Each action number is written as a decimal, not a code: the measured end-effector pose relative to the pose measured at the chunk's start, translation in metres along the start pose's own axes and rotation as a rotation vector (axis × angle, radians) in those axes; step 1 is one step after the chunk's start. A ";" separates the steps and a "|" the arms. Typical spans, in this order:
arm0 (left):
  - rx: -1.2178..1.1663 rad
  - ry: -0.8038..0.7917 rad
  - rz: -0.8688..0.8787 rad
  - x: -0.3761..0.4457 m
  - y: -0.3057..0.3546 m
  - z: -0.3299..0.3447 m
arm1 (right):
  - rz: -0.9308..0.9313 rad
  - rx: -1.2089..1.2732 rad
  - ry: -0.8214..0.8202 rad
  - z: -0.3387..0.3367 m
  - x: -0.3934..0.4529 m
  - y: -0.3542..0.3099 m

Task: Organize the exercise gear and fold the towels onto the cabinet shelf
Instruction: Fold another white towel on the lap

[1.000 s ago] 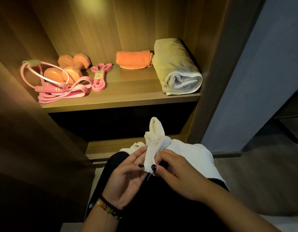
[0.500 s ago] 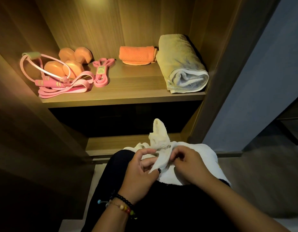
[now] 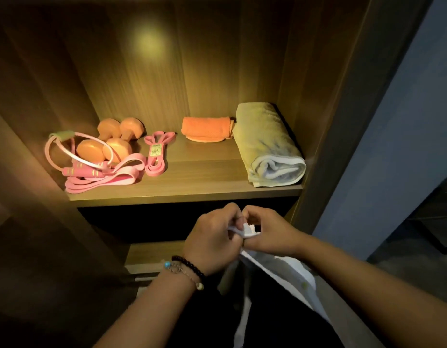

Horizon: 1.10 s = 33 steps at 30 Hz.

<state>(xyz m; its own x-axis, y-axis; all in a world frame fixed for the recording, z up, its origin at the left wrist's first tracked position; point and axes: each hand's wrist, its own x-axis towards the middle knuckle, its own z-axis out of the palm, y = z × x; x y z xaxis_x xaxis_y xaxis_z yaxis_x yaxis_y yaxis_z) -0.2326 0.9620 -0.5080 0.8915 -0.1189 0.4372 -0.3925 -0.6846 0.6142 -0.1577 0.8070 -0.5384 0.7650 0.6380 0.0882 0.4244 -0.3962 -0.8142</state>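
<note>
Both hands meet just below the lit shelf (image 3: 187,194). The left hand (image 3: 212,237) and right hand (image 3: 270,232) each pinch the top edge of a white towel (image 3: 280,270), which hangs down beneath them. On the shelf lie a rolled towel (image 3: 267,144), orange cloth (image 3: 207,129), dumbbells (image 3: 112,141) and pink bands (image 3: 109,179).

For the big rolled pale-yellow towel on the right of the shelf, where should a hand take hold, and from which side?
Probably best to grip the rolled pale-yellow towel across its middle, from above and the front, fingers wrapping both long sides. It lies lengthwise with its spiral end facing out, close to the cabinet's right wall, so a side approach is blocked; pulling the end could unroll it.
</note>
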 end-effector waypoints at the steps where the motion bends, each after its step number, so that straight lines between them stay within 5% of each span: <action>1: 0.012 0.012 0.036 0.015 0.002 -0.011 | 0.002 0.065 0.056 -0.009 0.007 -0.009; 10: 0.193 0.300 0.550 0.121 0.063 -0.136 | -0.418 0.131 0.665 -0.083 0.063 -0.130; 18: -0.180 0.636 0.307 0.184 0.115 -0.203 | -0.715 -0.079 0.945 -0.156 0.109 -0.252; 23: -0.265 0.721 0.381 0.218 0.144 -0.234 | -0.760 -0.119 1.042 -0.193 0.129 -0.305; 27: -0.587 0.744 0.151 0.229 0.158 -0.234 | -0.666 -0.184 1.053 -0.212 0.132 -0.326; 33: -0.600 0.734 -0.037 0.227 0.151 -0.222 | -0.538 -0.123 0.698 -0.198 0.120 -0.311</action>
<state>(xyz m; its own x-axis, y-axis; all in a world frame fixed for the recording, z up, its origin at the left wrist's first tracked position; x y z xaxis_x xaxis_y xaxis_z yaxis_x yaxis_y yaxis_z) -0.1398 0.9907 -0.1702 0.6209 0.5172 0.5891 -0.5996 -0.1708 0.7819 -0.1019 0.8758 -0.1613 0.5508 0.2261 0.8034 0.8297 -0.2522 -0.4979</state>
